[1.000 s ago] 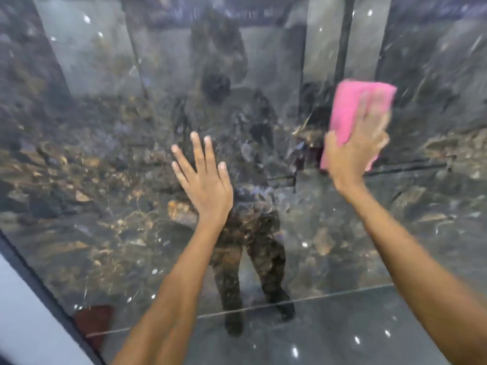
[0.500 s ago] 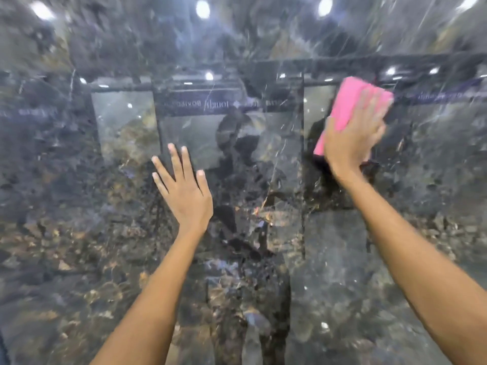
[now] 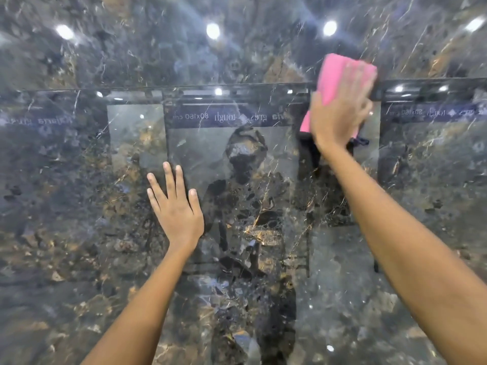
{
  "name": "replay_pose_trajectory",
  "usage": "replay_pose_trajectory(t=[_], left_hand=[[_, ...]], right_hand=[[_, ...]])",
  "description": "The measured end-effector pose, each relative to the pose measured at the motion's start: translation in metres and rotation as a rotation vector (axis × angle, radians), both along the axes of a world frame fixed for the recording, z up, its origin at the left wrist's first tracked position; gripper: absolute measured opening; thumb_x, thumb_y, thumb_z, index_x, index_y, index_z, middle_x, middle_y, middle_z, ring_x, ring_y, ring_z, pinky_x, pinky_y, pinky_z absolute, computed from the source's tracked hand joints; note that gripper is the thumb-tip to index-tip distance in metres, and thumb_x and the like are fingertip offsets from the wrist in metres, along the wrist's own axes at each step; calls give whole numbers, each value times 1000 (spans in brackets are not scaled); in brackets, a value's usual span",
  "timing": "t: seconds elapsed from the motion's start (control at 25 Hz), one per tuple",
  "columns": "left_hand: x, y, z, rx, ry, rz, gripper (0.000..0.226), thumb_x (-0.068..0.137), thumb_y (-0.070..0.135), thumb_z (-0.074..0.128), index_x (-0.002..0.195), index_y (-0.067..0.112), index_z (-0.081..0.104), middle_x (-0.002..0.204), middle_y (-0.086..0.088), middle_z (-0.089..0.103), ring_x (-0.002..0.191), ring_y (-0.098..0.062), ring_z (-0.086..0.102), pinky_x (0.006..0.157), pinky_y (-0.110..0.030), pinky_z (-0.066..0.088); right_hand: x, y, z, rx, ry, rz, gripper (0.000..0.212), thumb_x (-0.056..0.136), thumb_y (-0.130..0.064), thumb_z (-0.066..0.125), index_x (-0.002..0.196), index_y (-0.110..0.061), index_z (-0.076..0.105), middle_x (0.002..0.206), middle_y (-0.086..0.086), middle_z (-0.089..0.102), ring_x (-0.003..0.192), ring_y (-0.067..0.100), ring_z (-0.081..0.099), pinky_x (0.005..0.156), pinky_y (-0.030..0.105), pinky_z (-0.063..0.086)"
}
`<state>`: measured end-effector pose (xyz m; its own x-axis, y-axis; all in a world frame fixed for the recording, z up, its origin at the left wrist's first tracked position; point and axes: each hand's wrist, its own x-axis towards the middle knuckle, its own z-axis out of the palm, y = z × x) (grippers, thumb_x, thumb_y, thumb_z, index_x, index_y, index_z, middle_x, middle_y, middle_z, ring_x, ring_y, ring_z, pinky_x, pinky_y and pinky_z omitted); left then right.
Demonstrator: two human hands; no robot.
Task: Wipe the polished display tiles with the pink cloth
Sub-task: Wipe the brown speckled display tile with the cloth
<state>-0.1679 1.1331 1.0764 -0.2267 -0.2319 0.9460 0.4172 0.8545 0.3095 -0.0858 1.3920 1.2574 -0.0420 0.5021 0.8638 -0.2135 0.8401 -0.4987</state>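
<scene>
Bare tile (image 3: pixel 79 233) surrounds both flat hands

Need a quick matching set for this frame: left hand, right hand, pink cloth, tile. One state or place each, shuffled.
Things:
1. left hand
2. right hand
3. pink cloth
4. tile

States:
A. dark, glossy, reflecting ceiling lights
B. flat on the tile, fingers spread, holding nothing
C. pressed against the tile under a palm, upper right
D. laid over the cloth, pushing it on the tile

Pairs: 1-B, 2-D, 3-C, 4-A
</scene>
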Motion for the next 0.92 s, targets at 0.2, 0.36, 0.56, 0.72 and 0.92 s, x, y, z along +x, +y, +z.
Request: replay_pose_trajectory(t=[0.2,0.36,0.56,0.72,0.92], left_hand=[[-1,-3,1,-3,-1,-16,54,102,28,27,155,15,23,163,0,12,150,-35,1,121,-46,1],[0,-4,-2,-4,-13,-14,54,102,27,30,154,15,23,163,-1,13,150,-35,1,121,-48,3],[7,6,-4,53,-56,-44,54,102,26,30,154,14,23,163,0,11,150,-31,0,121,-46,1],[23,36,-51,94,-140,-46,55,102,31,25,154,13,22,163,1,8,151,-25,2,121,-46,5],[26,32,-103,11,-203,-41,55,103,32,23,155,13,18,163,1,3,151,-21,-3,121,-42,3]], right_hand=[[-29,-58,-123,1609,-145,5,73,75,-34,54,144,-14,42,151,8,38,140,21,26,114,38,12],[-17,21,-88,1630,-161,-67,73,80,-41,47,148,-21,29,153,7,33,141,23,26,118,47,16],[3,89,-72,343,-17,-49,75,79,-28,52,150,-19,31,159,5,21,146,17,13,113,31,15],[-5,51,-250,1231,-258,23,88,69,-26,65,149,-17,28,160,5,15,148,21,10,120,39,6],[8,69,-221,1492,-256,84,80,69,-32,69,141,-17,38,148,6,43,138,25,30,109,49,36]])
